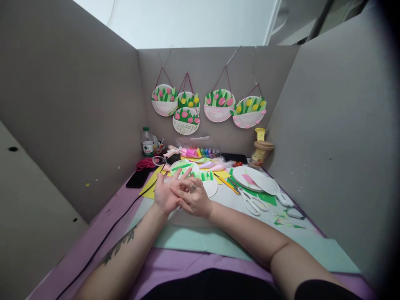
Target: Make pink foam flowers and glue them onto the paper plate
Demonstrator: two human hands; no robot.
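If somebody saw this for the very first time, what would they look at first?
Probably the five hanging plates with pink or yellow flowers, up against the grey back wall. Next, perhaps, the middle, where the left hand is spread open and the right hand touches it. The white scissors, lying to the right of both hands, stand out too.
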